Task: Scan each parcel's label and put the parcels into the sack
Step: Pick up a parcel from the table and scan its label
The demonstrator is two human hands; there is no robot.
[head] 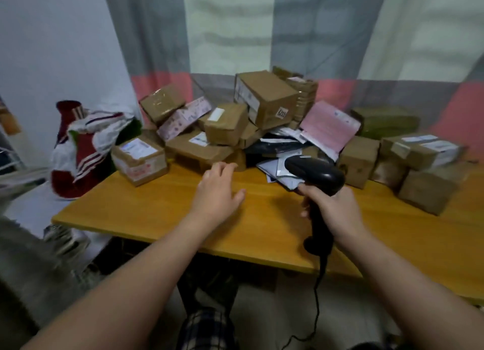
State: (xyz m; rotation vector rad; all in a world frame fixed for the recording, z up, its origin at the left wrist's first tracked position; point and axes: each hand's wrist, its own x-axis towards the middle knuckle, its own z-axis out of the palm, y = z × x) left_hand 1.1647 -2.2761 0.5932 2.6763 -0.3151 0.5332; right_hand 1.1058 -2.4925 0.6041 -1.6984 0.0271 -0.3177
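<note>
Nearest, at the bottom centre of the frame, plaid trousers (207,328) show beneath the table edge, and a thin black cable (317,294) hangs down from the scanner's handle. Two bare forearms reach up from the lower corners.

Right of centre, the right hand (334,212) has its fingers wrapped around the handle of a black barcode scanner (315,172), whose head points toward the upper left, at the heap. Left of it, the left hand (217,191) is open and holds nothing, palm down and fingers spread over the wooden table (146,213), fingertips just before the nearest cardboard.

The parcels lie in a loose heap across the table's far half. At centre left sits a labelled box (140,161), beside a flat box (197,148) with a smaller carton (226,124) on top. A pink patterned box (183,117) leans behind them, and a large carton (267,99) crowns the pile. Dark mailer bags (277,146) and a pink envelope (330,129) lie in the middle, just beyond the scanner's head. More brown boxes (421,152) crowd the right edge.

Off the table's left end stands a crumpled red-and-white striped sack (78,150). A grey, white and pink curtain (235,35) fills the top of the frame.
</note>
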